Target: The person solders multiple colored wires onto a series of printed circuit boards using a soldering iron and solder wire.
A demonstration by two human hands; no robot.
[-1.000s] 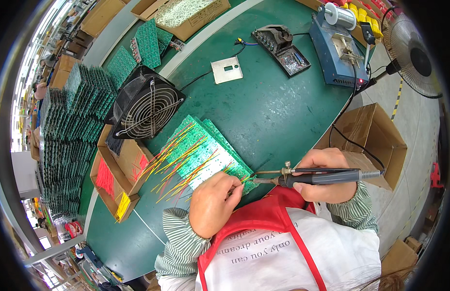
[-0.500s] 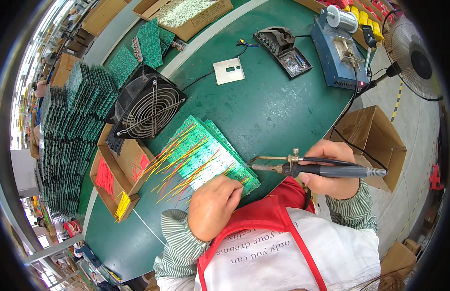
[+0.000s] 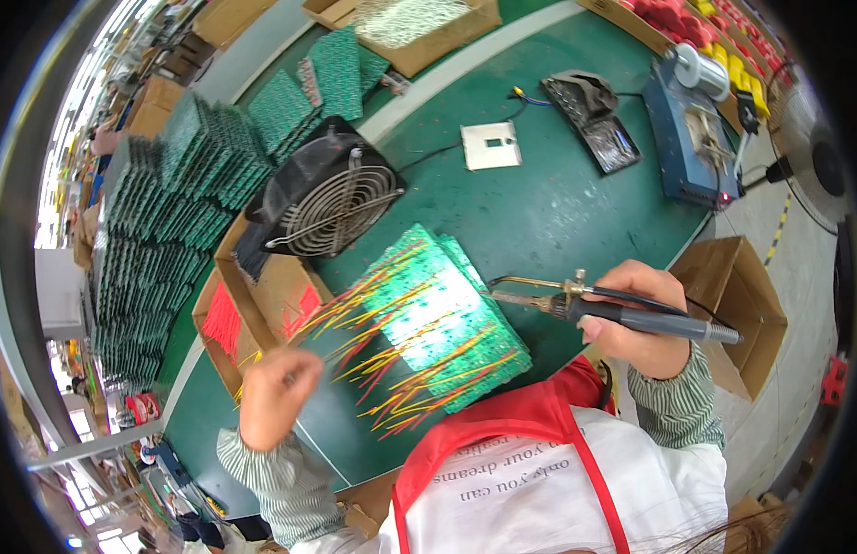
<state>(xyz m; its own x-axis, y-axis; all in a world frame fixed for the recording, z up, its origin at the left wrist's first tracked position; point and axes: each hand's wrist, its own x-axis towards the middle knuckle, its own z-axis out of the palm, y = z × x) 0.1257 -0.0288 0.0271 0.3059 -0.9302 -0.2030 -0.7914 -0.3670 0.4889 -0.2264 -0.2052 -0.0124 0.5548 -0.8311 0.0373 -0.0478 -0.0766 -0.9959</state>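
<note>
My right hand [image 3: 652, 355] grips a soldering iron [image 3: 648, 320] with a thin solder-feed tube [image 3: 532, 282] along it; its tip lies just off the right edge of stacked green circuit boards [image 3: 488, 356]. Red and yellow wires [image 3: 384, 284] stick out in rows from the top board's left side. My left hand [image 3: 276, 392] hovers left of the boards, beside the near end of a cardboard wire box [image 3: 227, 371]. Its fingers are curled together and slightly blurred, and whatever they hold, if anything, does not show. Red wires [image 3: 223, 320] lie in the box; a few yellow ones show beside my hand.
A black fan [image 3: 331, 198] stands behind the boards, with tall circuit-board stacks [image 3: 138, 268] to its left. Farther back are a metal plate [image 3: 490, 146], a black tray [image 3: 615, 146] and a blue solder station [image 3: 689, 152]. An open carton [image 3: 738, 309] sits at the right.
My left hand has left the near edge of the boards and moved left to the wire box. The right hand still holds the soldering iron near the boards. The view has shifted somewhat.
</note>
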